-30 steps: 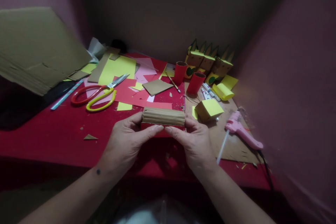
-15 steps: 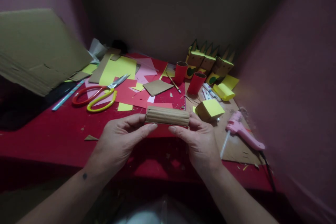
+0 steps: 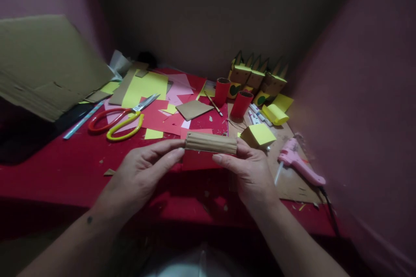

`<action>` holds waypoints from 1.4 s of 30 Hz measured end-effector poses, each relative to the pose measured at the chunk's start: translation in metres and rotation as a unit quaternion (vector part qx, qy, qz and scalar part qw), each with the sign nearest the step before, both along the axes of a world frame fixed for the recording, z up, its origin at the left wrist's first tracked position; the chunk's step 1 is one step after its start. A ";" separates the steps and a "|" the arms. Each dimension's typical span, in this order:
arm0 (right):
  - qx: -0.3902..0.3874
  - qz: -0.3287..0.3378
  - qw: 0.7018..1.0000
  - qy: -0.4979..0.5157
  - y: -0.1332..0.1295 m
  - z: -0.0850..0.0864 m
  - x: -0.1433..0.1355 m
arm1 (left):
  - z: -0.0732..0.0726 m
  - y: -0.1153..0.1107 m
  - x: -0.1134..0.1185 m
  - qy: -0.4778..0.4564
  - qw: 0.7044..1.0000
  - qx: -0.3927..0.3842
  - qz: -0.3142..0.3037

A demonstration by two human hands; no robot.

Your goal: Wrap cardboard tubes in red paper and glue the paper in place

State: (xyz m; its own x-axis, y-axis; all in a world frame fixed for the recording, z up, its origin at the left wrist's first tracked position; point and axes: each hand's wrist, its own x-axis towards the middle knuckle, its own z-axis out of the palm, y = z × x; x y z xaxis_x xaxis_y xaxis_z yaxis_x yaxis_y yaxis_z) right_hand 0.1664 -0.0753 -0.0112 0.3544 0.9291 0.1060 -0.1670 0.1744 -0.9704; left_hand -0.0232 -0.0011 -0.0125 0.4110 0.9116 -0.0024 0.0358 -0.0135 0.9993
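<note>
Between my two hands, above the table's front half, is a ridged piece of brown cardboard (image 3: pixel 211 143), held level and lengthwise. A red sheet of paper (image 3: pixel 199 162) hangs just under it; whether it is joined to the cardboard I cannot tell. My left hand (image 3: pixel 147 171) pinches the left end, thumb in front and fingers behind. At the right end my right hand (image 3: pixel 250 171) grips it, its thumb along the lower edge and its fingers mostly hidden behind. A yellow-topped cardboard box (image 3: pixel 260 135) stands just beyond my right hand.
Scissors (image 3: pixel 130 117) lie at left near coloured paper and a cardboard square (image 3: pixel 194 109). Two red tubes (image 3: pixel 242 106), markers (image 3: pixel 256 116) and decorated boxes (image 3: pixel 251 75) stand behind. A pink glue gun (image 3: pixel 300 162) with a cord rests at right. A large cardboard sheet (image 3: pixel 45 60) leans at left.
The cardboard piece has shifted slightly right. My left hand has slid outward to its very end, so the thumb covers less of it. My right hand keeps its grip.
</note>
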 end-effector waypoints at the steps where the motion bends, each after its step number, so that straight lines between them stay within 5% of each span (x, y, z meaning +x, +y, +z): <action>1: -0.008 -0.002 1.000 0.010 0.000 0.002 0.001 | 0.002 0.001 -0.001 -0.003 1.000 0.002 0.027; 7: -0.047 0.002 0.995 0.084 0.002 0.014 0.008 | 0.017 0.008 -0.004 0.018 0.982 0.098 0.158; 16: 0.003 0.044 0.997 0.069 0.023 0.020 0.017 | 0.024 0.029 0.017 0.036 0.990 0.130 -0.051; 21: 0.045 0.049 0.997 0.041 0.037 0.027 0.025 | 0.042 0.039 0.028 -0.001 0.975 0.219 -0.033; 28: 0.118 -0.049 0.990 -0.051 0.054 0.040 0.040 | 0.065 0.063 0.034 -0.046 0.961 0.274 0.001; 35: 0.100 -0.071 0.991 -0.049 0.053 0.034 0.040 | 0.052 0.073 0.038 0.009 0.980 0.196 -0.037; 42: 0.038 -0.017 0.999 -0.007 0.047 0.036 0.032 | 0.038 0.075 0.028 -0.012 0.987 0.149 -0.055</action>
